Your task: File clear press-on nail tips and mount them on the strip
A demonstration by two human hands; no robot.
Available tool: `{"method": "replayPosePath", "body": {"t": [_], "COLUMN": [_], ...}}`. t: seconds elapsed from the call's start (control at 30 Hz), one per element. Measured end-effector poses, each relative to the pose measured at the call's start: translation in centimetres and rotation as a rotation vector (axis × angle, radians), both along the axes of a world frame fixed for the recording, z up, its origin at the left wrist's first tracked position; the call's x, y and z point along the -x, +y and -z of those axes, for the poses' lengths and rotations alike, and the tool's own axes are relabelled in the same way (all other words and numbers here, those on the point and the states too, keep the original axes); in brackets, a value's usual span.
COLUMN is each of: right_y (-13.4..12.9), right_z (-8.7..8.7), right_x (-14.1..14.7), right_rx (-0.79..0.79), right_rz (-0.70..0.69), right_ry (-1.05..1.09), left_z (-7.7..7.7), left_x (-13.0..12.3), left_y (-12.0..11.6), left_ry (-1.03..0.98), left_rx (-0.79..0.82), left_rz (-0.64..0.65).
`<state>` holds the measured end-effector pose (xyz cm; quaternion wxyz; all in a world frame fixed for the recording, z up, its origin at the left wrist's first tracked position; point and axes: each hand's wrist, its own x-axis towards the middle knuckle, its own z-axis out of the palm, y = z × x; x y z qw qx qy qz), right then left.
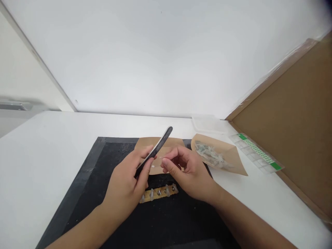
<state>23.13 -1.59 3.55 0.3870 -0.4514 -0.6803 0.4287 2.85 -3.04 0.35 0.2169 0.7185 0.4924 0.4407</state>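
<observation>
My left hand [129, 174] is closed around a curved black nail file [161, 141], its free end tilted up and to the right. Beside it, my right hand [188, 173] pinches a tiny clear piece between thumb and fingertips; its kind is too small to make out. The hands are close together over a brown paper sheet [155, 141] with a small white bit [153, 166] on it. Below them lies a tan strip [162, 192] bearing several clear nail-tip-like pieces and shiny round studs, its left end partly hidden by my left hand.
A black mat [85, 193] lies under the work on the white table [46, 152]. To the right are a brown paper [233, 154] with a heap of translucent slivers [211, 154], a clear compartment box [259, 152] with green labels, and a clear lid [209, 123]. A brown board [290, 114] rises beyond.
</observation>
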Motion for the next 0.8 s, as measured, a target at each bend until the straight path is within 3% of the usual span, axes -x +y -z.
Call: {"method": "replayPosePath", "body": {"t": [0.2,0.8], "right_y": [0.1,0.3], "right_z": [0.6,2.0], "right_x": [0.4,1.1], "right_rx": [-0.272,-0.564], "right_rz": [0.040,0.162], "right_ry": [-0.173,-0.451], "left_z": [-0.7,-0.8], "left_x": [-0.4,-0.4], "left_y": [-0.2,-0.2], "left_ry": [-0.015,-0.056], "left_rx": [0.022,0.037], "left_rz": [0.087,0.098]}}
